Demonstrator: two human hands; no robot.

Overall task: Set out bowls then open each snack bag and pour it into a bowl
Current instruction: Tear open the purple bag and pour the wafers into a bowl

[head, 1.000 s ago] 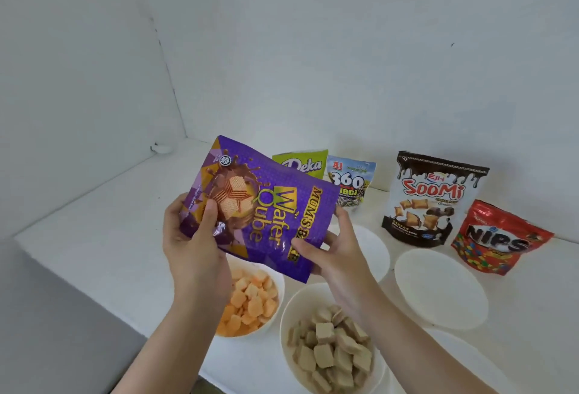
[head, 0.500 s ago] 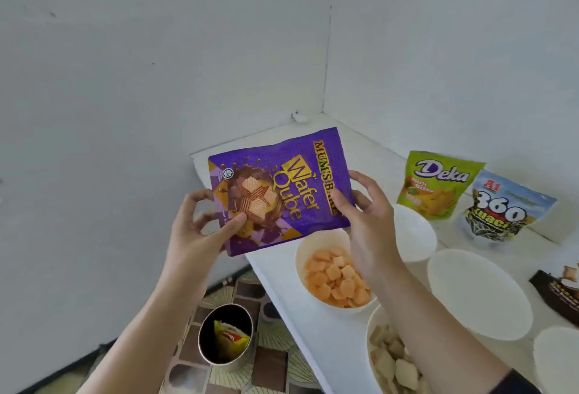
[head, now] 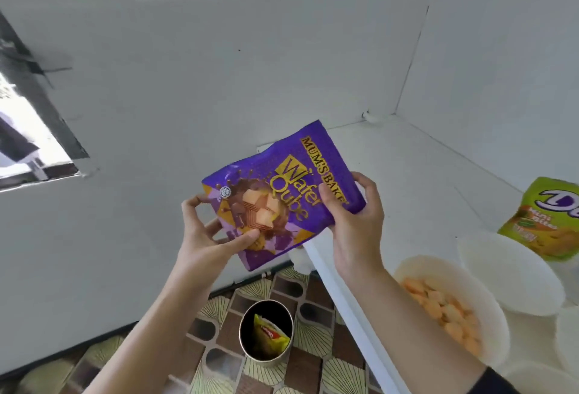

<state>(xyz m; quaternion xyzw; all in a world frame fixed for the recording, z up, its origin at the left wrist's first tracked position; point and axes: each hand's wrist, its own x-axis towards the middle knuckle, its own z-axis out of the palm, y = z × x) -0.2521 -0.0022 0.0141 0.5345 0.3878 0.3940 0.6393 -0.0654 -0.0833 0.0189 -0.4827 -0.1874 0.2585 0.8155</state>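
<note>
Purple foil Wafer Qube snack bag (head: 291, 193) hangs in air between both grips. Left grip (head: 206, 237) pinches its lower corner, and right grip (head: 354, 224) curls round its top edge. Bag looks emptied, so probably binning. Round metal bin (head: 266, 359) stands on floor below grips; lower bag over its mouth, then release both together.

green Deka bag (head: 546, 221) cropped at right edge

A purple Mums Bake Wafer Qube bag (head: 282, 193) is held aloft, tilted and creased. At right, a white bowl of orange wafer cubes (head: 438, 266) touches an empty white bowl (head: 513, 271), a green Deka bag (head: 545, 221) behind.
</note>
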